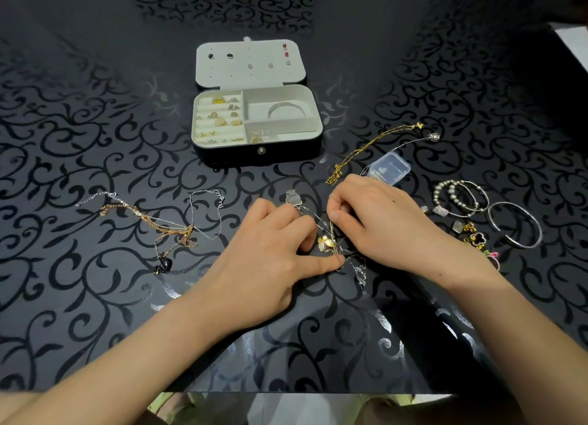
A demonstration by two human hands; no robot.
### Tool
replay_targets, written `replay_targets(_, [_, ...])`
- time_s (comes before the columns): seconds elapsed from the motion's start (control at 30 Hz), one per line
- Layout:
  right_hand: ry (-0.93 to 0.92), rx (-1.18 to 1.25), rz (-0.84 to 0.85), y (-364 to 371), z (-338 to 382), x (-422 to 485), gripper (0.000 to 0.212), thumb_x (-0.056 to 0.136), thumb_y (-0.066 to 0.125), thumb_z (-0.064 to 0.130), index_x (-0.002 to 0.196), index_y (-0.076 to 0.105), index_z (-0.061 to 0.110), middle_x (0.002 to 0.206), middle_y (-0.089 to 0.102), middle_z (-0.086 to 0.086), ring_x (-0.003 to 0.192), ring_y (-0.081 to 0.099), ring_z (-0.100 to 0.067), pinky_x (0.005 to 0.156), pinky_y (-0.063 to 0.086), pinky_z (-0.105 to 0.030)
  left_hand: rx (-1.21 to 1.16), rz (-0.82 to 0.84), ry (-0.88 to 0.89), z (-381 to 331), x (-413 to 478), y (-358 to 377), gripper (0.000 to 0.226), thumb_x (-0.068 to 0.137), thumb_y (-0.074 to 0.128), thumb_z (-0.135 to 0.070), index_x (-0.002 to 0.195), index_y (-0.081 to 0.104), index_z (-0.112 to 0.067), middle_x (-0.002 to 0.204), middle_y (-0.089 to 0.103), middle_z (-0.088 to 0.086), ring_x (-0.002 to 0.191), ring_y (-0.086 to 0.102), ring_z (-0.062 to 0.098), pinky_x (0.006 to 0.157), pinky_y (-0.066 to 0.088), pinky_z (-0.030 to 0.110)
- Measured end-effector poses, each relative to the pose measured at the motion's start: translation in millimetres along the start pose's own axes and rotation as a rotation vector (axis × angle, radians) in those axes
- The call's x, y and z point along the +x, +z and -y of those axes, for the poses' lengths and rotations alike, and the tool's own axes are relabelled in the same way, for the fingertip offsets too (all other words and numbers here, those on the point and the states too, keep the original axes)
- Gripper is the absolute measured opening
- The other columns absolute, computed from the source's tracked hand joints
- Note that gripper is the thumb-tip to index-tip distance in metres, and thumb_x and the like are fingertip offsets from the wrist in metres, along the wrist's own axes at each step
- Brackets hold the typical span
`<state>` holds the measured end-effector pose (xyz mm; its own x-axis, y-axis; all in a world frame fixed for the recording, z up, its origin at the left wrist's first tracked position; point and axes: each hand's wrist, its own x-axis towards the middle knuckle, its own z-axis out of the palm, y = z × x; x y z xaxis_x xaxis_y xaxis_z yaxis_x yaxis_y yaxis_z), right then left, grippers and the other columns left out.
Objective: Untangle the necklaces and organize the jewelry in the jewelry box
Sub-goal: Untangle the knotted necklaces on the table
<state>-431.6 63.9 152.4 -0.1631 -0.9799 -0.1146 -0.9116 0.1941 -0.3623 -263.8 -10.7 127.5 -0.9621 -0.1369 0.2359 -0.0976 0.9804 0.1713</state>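
Observation:
A knot of thin silver and gold necklaces (334, 243) with a small gold flower charm lies on the table between my hands. My left hand (270, 259) presses its thumb tip on the chains while its curled fingers pinch them. My right hand (375, 221) pinches a chain at the top of the knot. A gold chain (372, 144) runs up and right from there. The open jewelry box (315, 138) sits behind, with earrings in its lid, rings in the left slots and a silver bangle at the right. Another tangle of chains (165, 227) with a black swan pendant lies at left.
A small clear plastic case (389, 168) sits just behind my right hand. Beaded bracelets (458, 198), a silver bangle (515, 224) and small pendants (474, 237) lie at the right. The table's front edge (286, 392) is close to me. A dark patterned cloth covers the table.

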Motion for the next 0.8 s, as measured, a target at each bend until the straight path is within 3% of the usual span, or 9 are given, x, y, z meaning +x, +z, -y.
replay_targets(0.17, [-0.014,0.03,-0.024,0.3,-0.8,0.2,0.011,0.092,0.049,0.024,0.082,0.047,0.028,0.086,0.047,0.015,0.088,0.042,-0.007,0.077,0.029,-0.022,-0.065,-0.054,-0.042,-1.0,0.0,-1.7,0.059,0.072,0.032,-0.007,0.111,0.07,-0.031,0.085,0.057,0.001,0.079,0.044,0.021,0.07,0.021,0.03])
replay_targets(0.27, [-0.021,0.042,-0.059,-1.5,0.6,-1.0,0.011,0.09,0.053,0.024,0.081,0.049,0.029,0.082,0.049,0.015,0.087,0.043,-0.007,0.075,0.032,-0.024,-0.089,-0.142,-0.121,-0.6,-0.2,-1.4,0.042,0.075,0.045,-0.006,0.102,0.073,-0.022,0.084,0.06,0.0,0.077,0.051,0.024,0.067,0.029,0.035])
replay_targets(0.37, [-0.029,0.046,-0.085,-5.5,2.8,-7.0,0.008,0.087,0.056,0.029,0.08,0.052,0.03,0.081,0.052,0.013,0.086,0.044,-0.008,0.075,0.034,-0.025,-0.116,-0.183,-0.218,-0.4,2.2,3.9,0.019,0.084,0.058,-0.027,0.094,0.072,-0.02,0.084,0.059,-0.003,0.078,0.052,0.022,0.068,0.032,0.035])
replay_targets(0.47, [-0.033,0.031,-0.065,-7.1,4.3,-17.1,0.01,0.083,0.057,0.041,0.08,0.054,0.032,0.082,0.053,0.012,0.085,0.045,-0.007,0.073,0.033,-0.024,-0.157,-0.144,-0.293,-1.2,7.9,10.5,0.03,0.084,0.054,-0.045,0.09,0.071,-0.021,0.084,0.056,-0.005,0.079,0.05,0.018,0.07,0.034,0.034])
replay_targets(0.57, [-0.017,-0.035,-0.025,-3.0,5.2,-25.1,0.019,0.08,0.056,0.052,0.082,0.048,0.035,0.079,0.046,0.016,0.083,0.04,-0.005,0.066,0.027,-0.022,-0.197,-0.128,-0.316,-1.7,10.1,12.5,0.021,0.083,0.054,-0.036,0.085,0.067,-0.02,0.082,0.055,-0.005,0.078,0.049,0.018,0.069,0.038,0.037])
replay_targets(0.67, [-0.004,-0.067,-0.015,0.9,4.5,-27.9,0.021,0.082,0.056,0.052,0.084,0.045,0.034,0.075,0.039,0.019,0.083,0.036,-0.005,0.07,0.023,-0.023,-0.186,-0.141,-0.329,1.2,7.4,9.0,0.013,0.079,0.053,-0.023,0.082,0.064,-0.018,0.08,0.054,-0.004,0.076,0.048,0.018,0.069,0.034,0.035])
replay_targets(0.8, [0.006,-0.051,-0.016,0.8,3.6,-27.7,0.02,0.082,0.057,0.051,0.084,0.046,0.034,0.079,0.043,0.017,0.082,0.037,-0.006,0.071,0.022,-0.022,-0.161,-0.151,-0.351,7.2,4.0,4.8,0.011,0.077,0.053,-0.02,0.079,0.064,-0.017,0.078,0.054,-0.005,0.074,0.046,0.018,0.066,0.033,0.033])
